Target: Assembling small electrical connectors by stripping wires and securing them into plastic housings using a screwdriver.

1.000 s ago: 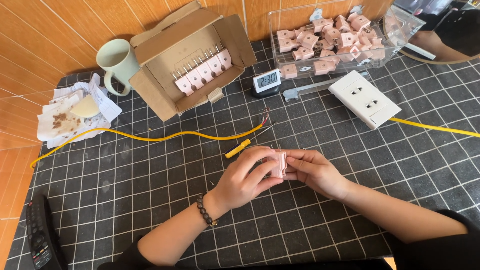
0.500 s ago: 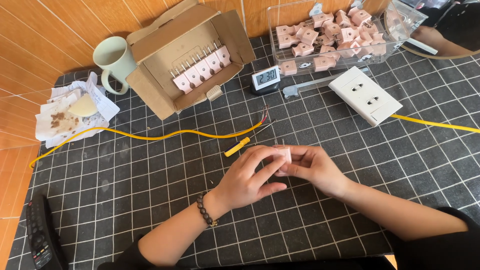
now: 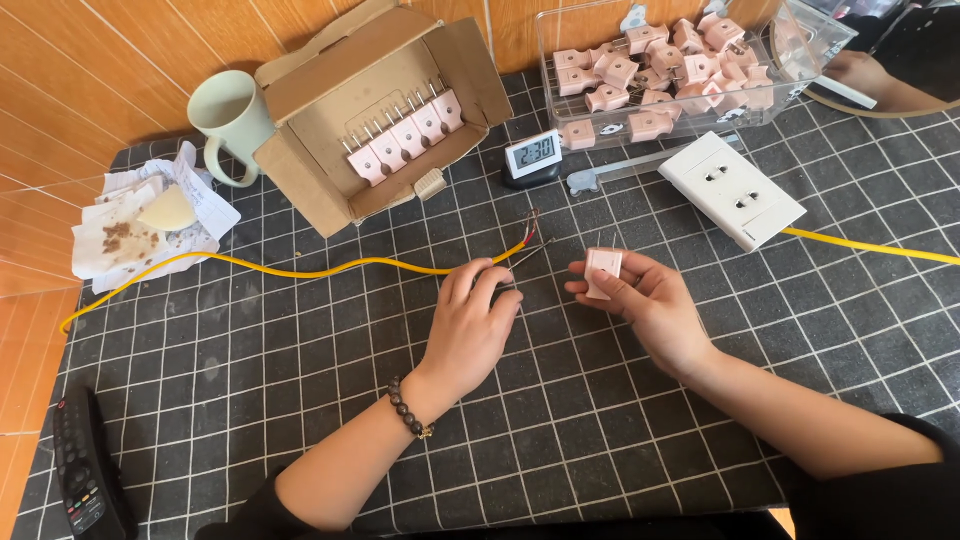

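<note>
My right hand (image 3: 655, 305) holds a small pale pink plug (image 3: 603, 272) upright between thumb and fingers, its two metal pins pointing up. My left hand (image 3: 468, 325) lies palm down on the black gridded mat (image 3: 250, 400), fingers curled over the handle of a small screwdriver whose metal shaft (image 3: 527, 257) sticks out past the fingertips. The handle itself is hidden under the hand. A yellow cable (image 3: 300, 270) runs across the mat, and its stripped wire ends (image 3: 530, 228) lie just above my left fingers.
An open cardboard box (image 3: 320, 190) holds a row of pink plugs. A clear tray (image 3: 560, 30) holds several more. Also on the mat are a white socket plate (image 3: 732, 190), small clock (image 3: 530, 155), green mug (image 3: 228, 120), crumpled paper (image 3: 140, 225) and a remote (image 3: 85, 480). Another person's hand (image 3: 862, 72) rests at top right.
My hands were together on the plug. The left hand has let go and dropped onto the screwdriver, while the right hand moved slightly right, keeping the plug.
</note>
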